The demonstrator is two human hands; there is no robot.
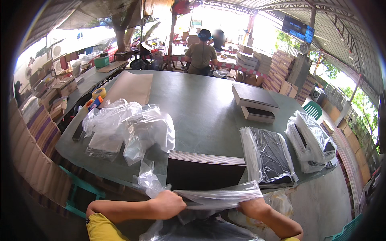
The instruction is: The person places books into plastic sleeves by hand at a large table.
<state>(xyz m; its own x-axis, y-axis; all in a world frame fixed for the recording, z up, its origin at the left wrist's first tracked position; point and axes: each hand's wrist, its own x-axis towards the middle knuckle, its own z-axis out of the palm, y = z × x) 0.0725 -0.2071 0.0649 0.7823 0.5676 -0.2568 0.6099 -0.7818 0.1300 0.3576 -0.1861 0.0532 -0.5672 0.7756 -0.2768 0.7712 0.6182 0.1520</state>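
At the table's near edge, my left hand [168,205] is closed on one side of a clear plastic bag [219,196]. My right hand [254,207] grips the bag's other side, so its edge is stretched between the two. Below, a dark flat thing shows through the plastic close to my body. Just beyond my hands a stack of black boards [206,172] with pale edges stands on the table. To its left lies a heap of loose clear plastic bags [150,128]. Plastic-wrapped black stacks [268,154] lie at the right.
The green table [193,108] also carries dark boxes [255,98], brown paper [130,86] and tape rolls [98,93]. Green chairs [313,109] stand beside it. Cartons [277,70] are stacked at the far right. A person [201,54] faces away at the back.
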